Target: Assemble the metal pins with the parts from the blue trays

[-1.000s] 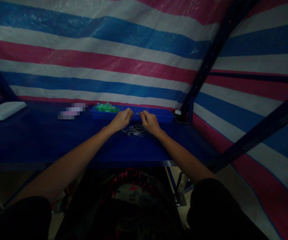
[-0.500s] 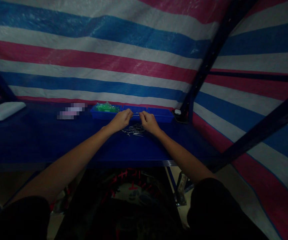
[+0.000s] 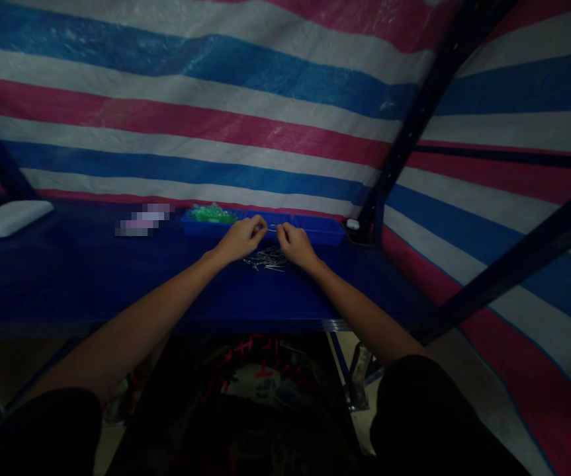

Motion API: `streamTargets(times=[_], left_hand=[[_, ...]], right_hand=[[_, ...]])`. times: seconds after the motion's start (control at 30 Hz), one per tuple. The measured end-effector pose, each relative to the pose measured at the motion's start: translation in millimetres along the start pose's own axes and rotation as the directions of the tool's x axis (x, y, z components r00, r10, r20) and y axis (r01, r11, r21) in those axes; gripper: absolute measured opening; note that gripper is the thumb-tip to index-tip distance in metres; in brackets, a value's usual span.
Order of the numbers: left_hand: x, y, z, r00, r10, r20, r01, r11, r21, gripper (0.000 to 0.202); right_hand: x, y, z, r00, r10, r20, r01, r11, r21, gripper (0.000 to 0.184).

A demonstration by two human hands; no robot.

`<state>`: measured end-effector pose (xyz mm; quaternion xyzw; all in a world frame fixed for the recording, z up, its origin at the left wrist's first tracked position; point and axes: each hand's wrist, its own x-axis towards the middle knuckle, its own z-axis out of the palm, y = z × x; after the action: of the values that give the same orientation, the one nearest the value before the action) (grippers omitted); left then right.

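Between my two hands runs a thin metal rod (image 3: 272, 229), held level above the blue table. My left hand (image 3: 242, 238) is closed in a pinch at its left end, thumb and forefinger curled together. The right end sits in the pinched fingers of my right hand (image 3: 295, 242). What kind of part it is stays too small to make out. Just below the hands lies a loose pile of thin metal pins (image 3: 268, 259). Behind them stands a blue compartment tray (image 3: 317, 231), with green pieces in clear plastic (image 3: 212, 213) in its left compartment.
The blue table (image 3: 116, 284) has its front edge near my lap. A white box-shaped device (image 3: 11, 218) lies far left, and a blurred-out patch (image 3: 143, 220) left of the tray. A small white object (image 3: 352, 225) sits by the blue frame post (image 3: 378, 215). Striped sheeting hangs behind.
The fingers of my left hand have shifted slightly and look a little looser around the rod. My right hand stays nearly in place. The view has tilted very slightly.
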<state>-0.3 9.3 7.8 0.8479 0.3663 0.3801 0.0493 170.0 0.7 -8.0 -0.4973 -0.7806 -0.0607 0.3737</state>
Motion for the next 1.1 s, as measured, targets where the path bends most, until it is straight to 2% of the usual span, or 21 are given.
streamTargets(times=[0.17,0.4,0.73,0.83,0.97,1.1], left_hand=[[0.2,-0.6,-1.9,0.997,-0.075,-0.024,0.075,0.997,0.012,0.015],[0.6,0.6,-0.3,0.988,-0.137,-0.074,0.127,0.984,-0.125,0.024],[4.6,-1.9,2.7,0.985,-0.170,-0.026,0.159,0.958,-0.238,0.035],[3.9,-0.8,2.5,0.985,-0.173,0.006,0.171,0.963,-0.208,0.035],[1.8,-6.0,2.0,0.987,-0.121,0.102,0.124,0.992,-0.028,0.034],[1.5,-18.9,0.1,0.950,-0.167,0.265,0.128,0.979,0.159,0.024]], right_hand=[[-1.9,-1.2,-2.7,0.999,-0.037,0.015,0.035,0.994,0.108,0.022],[-3.5,-4.4,-5.2,0.998,-0.058,-0.029,0.061,0.988,0.143,0.020],[-3.3,-3.2,-5.4,0.996,-0.067,-0.058,0.074,0.989,0.128,0.021],[-3.5,-4.2,-5.2,0.996,-0.068,-0.053,0.073,0.993,0.094,0.020],[-0.3,2.5,-6.8,0.994,0.026,-0.102,-0.026,1.000,-0.003,0.022],[4.8,22.0,-15.8,0.950,0.240,-0.200,-0.272,0.951,-0.149,0.030]])
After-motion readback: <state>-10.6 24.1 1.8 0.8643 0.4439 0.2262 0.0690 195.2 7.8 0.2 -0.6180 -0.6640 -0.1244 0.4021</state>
